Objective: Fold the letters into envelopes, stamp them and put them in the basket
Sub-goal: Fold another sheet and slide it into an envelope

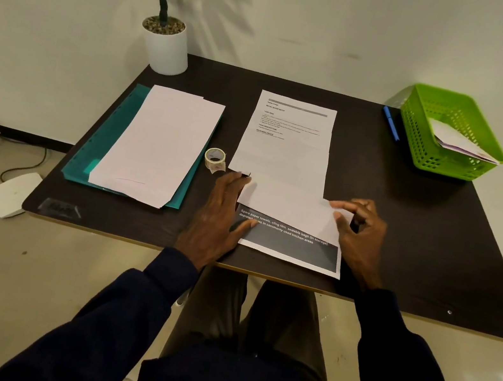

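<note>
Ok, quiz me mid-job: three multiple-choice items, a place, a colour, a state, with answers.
1. The blue pen lies: A left of the basket; B on the floor; C in the pot.
2. The folder under the paper stack is: A red; B teal; C yellow.
3. The letter at the near edge is: A partly folded; B crumpled; C torn.
Answers: A, beside the basket's left wall; B, teal rim shows; A, a white flap covers its print.

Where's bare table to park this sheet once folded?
Widest bare patch: table right of the letter, in front of the pen and basket. A smaller one lies far, between pot and letter. Crowded: the gap between folder and letter, where the stamp roll sits by the left hand.
</note>
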